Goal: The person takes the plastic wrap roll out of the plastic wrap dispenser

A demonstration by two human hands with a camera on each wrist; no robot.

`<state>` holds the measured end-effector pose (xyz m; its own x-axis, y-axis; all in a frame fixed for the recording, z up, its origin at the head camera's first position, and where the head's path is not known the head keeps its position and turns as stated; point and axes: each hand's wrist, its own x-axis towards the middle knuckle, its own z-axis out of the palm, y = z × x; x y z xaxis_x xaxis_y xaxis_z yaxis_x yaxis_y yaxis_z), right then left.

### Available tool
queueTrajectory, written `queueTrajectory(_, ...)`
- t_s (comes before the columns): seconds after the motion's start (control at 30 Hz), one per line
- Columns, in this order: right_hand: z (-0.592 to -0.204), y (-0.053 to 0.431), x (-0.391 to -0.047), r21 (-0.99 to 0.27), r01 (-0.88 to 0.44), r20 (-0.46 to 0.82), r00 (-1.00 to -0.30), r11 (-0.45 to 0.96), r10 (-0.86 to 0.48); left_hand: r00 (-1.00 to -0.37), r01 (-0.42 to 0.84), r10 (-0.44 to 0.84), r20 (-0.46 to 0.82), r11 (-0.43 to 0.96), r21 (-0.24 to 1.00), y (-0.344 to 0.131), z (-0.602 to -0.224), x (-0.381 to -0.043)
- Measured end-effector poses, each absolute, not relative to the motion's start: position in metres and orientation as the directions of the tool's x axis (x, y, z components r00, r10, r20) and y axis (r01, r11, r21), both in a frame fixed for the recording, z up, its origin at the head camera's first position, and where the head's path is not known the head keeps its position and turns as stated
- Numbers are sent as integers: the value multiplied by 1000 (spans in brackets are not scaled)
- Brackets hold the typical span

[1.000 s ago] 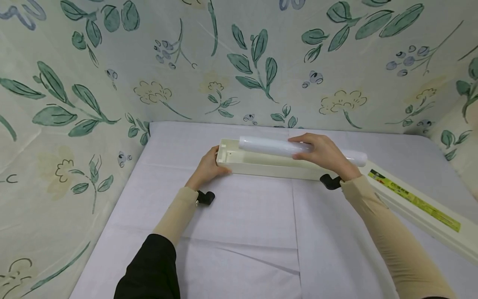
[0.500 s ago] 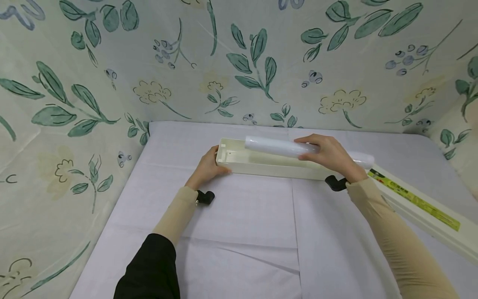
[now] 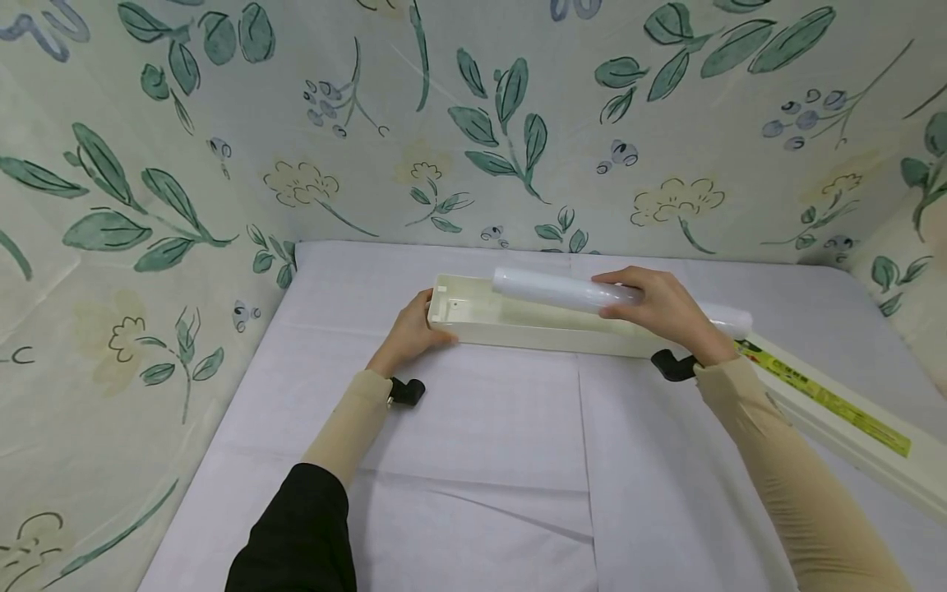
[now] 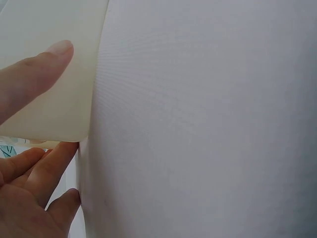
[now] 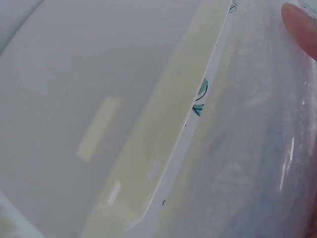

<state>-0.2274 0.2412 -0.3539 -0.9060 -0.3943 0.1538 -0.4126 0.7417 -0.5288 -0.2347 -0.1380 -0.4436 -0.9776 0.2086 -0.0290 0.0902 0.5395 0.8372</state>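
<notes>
In the head view my right hand (image 3: 658,311) grips a shiny translucent roll of cling film (image 3: 543,289) around its middle. The roll is held above a long cream plastic dispenser box (image 3: 540,335), its right end reaching past the box. My left hand (image 3: 412,330) holds the left end of that box, thumb on the front wall and fingers at the end. The left wrist view shows the thumb (image 4: 37,74) lying on the smooth box wall (image 4: 54,106). Close up in the right wrist view are the film roll (image 5: 247,144) and the box edge (image 5: 158,129).
A long cream lid (image 3: 898,477) with a yellow-green label (image 3: 829,399) lies slantwise at the right. A white cloth (image 3: 473,444) covers the table. Behind and to the left hangs a leaf-patterned curtain (image 3: 385,164). A black camera mount (image 3: 407,391) sits on the left wrist.
My right hand has shifted to the right, carrying the cling film roll with it, so more of the box's inside shows at the left. The left hand and the box stay in place.
</notes>
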Motion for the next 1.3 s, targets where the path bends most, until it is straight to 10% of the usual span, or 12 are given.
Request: queueTrajectory(1.3, -353, 278, -208, -516, -361, 164, -932, 776, -324, -974, 98, 223, -22, 514, 852, -138, -445, -235)
